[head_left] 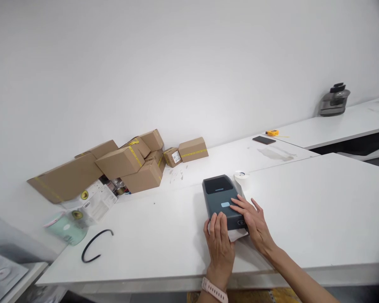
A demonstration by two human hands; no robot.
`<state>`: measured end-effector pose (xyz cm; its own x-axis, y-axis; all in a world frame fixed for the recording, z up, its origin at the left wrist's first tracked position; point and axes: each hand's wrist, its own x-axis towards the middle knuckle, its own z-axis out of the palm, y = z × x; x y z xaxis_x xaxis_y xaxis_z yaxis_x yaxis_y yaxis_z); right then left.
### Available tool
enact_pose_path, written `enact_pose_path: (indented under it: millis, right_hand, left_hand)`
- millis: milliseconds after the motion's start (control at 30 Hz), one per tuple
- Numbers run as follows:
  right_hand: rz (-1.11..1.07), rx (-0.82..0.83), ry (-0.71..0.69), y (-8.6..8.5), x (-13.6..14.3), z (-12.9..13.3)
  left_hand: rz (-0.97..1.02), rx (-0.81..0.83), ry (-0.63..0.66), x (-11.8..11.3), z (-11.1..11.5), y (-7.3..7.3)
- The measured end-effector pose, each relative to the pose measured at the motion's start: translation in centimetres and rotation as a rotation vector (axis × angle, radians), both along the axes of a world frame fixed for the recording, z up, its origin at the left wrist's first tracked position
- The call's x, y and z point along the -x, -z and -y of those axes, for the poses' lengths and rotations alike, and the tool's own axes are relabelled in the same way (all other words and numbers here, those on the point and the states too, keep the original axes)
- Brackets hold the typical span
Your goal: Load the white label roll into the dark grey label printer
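The left hand (220,242) lies over the near left edge of the device (222,202), its fingers bent and mostly close together, their tips on the casing. The right hand (255,223) lies over the device's right side, its fingers somewhat spread, some tips on top near the pale blue button (225,205). Both thumbs are hidden, so whether either hand pinches the device cannot be told.

The device is dark blue-grey and sits toward the near side of the white table (164,235), right of its middle. Small light blue lettering on its black panel (218,184) is too small to read. White paper (237,234) shows under its near end, and a white roll (241,180) stands just beside its far right corner. A pale pink strap (214,290) circles the left wrist.

To the near left lie a curved black band (93,246), a mint green pack (66,228) and a white carton (97,204) with avocado pictures and illegible print. Beyond are piled brown boxes (120,163) with yellow tape; a smaller box (172,157) bears a white label (176,157), unreadable.

At the far right are a black phone (264,139), a yellow tape measure (272,132) and a grey see-through container (334,101) with a black top.
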<state>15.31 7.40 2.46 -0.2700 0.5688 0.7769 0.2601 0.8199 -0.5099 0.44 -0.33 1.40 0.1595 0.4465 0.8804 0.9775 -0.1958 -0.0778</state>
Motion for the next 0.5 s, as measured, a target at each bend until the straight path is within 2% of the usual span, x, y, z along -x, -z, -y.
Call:
enact_pose_path:
  millis: [133, 233, 400, 500]
  right_hand:
    - [-0.031, -0.027, 0.036, 0.0, 0.3, 0.1]
    - [-0.068, -0.015, 0.049, 0.1, 0.7, 0.1]
    - [-0.151, -0.009, 0.04, 0.3, 1.1, -0.2]
    - [-0.122, 0.054, 0.005, 0.2, 0.4, -0.2]
  left_hand:
    - [0.02, -0.044, 0.027, 0.0, -0.1, -0.4]
    - [0.05, -0.015, 0.031, -0.1, -0.2, -0.4]
    - [0.084, 0.031, 0.058, 0.0, -0.3, -0.3]
    - [0.091, 0.017, 0.069, 0.1, -0.1, -0.5]
